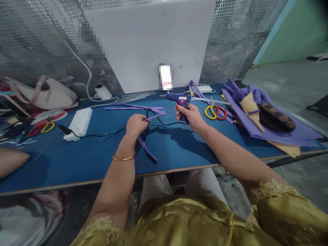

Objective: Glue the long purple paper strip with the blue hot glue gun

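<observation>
My right hand (192, 118) is wrapped round a dark blue hot glue gun (179, 99), whose nozzle points left and whose small red light is lit. A clear glue stick (210, 100) sticks out of its back end. In my left hand (137, 125) a purple paper strip (155, 117) is pinched between the fingers. A crinkled purple length (147, 148) hangs below that hand towards the table's front; whether it is the same piece I cannot tell. Several flat purple strips (128, 107) lie just beyond my left hand. The gun's black cord (166, 123) runs left past my left hand.
A white power strip (79, 123) lies left on the blue table (102, 160). Red-and-yellow scissors (215, 112) lie right of the glue gun. Purple sheets (276, 130) with a brown pouch (276, 118) fill the right end. A lit phone (165, 77) leans on the back panel. Another person's arm (12, 162) rests at far left.
</observation>
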Action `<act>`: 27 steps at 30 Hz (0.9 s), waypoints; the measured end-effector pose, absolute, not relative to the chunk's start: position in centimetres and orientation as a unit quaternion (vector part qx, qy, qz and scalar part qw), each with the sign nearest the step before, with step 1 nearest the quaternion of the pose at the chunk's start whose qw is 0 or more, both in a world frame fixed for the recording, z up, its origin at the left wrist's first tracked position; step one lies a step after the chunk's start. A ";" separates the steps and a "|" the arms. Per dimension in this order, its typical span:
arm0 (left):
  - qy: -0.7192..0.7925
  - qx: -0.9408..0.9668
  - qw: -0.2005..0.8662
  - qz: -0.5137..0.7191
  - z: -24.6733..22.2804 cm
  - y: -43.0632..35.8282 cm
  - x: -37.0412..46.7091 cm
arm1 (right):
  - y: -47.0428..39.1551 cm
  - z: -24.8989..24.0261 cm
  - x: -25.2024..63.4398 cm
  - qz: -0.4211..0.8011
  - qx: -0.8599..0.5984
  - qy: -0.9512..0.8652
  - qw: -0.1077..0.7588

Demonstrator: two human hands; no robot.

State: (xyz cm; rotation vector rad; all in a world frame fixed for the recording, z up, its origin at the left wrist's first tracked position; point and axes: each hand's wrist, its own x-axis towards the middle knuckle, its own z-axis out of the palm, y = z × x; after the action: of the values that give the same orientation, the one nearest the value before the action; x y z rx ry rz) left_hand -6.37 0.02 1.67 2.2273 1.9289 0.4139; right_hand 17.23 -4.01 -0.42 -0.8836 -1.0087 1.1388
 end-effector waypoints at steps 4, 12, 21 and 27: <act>0.642 0.738 0.132 0.160 1.7 0.2 -6.3 | -3.9 -0.4 17.4 0.495 -0.389 -0.442 0.639; 0.641 0.724 0.127 0.221 1.5 0.2 -6.5 | -3.9 -0.2 17.4 0.507 -0.385 -0.432 0.639; 0.664 0.702 0.111 0.232 1.7 0.5 -6.8 | -3.8 0.4 18.2 0.454 -0.400 -0.454 0.654; 0.677 0.651 0.123 0.321 1.4 1.0 -7.3 | -3.2 1.0 19.7 0.352 -0.442 -0.422 0.709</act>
State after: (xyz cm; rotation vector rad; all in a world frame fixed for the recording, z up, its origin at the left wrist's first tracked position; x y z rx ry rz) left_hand -7.27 0.97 1.41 1.8978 1.9753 0.9376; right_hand 19.73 -3.19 1.01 -0.9804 -0.9367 0.7816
